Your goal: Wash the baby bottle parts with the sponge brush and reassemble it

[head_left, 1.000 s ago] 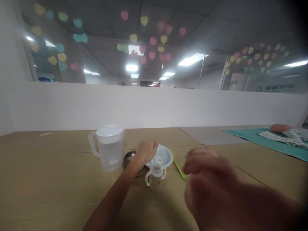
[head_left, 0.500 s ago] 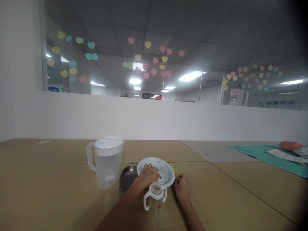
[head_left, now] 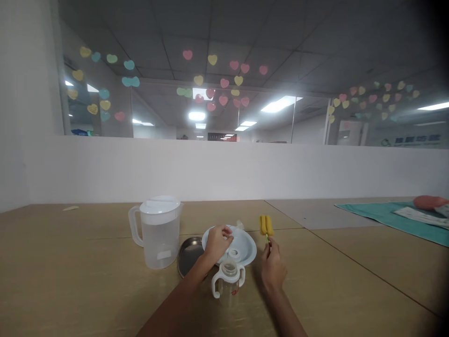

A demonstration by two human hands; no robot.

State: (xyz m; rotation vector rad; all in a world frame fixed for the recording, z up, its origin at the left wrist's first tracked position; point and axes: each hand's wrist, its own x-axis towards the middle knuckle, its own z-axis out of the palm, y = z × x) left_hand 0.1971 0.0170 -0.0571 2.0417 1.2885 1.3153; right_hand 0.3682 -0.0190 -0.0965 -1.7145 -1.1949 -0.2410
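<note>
My right hand [head_left: 274,266] grips the thin handle of a small brush with a yellow sponge head [head_left: 266,225], raised upright to the right of the plate. Over the light-blue plate [head_left: 249,253], my left hand [head_left: 219,241] is closed in a pinch. A small translucent piece, seemingly a bottle nipple [head_left: 239,225], shows just beyond its fingertips at the plate's far rim. On the plate's near side lies a white ring-shaped cap [head_left: 234,254]. A clear baby bottle [head_left: 229,285] with two white handles stands uncapped in front, touched by neither hand.
Left of the plate sit a round metal tray [head_left: 187,255] and a translucent lidded pitcher [head_left: 160,238]. A green cloth [head_left: 386,213] with a red item [head_left: 430,202] lies far right. A white wall [head_left: 245,173] borders the table's back.
My right hand has lifted the yellow sponge brush from beside the plate to upright. My left hand has risen from the plate, and the translucent piece has moved up to the far rim.
</note>
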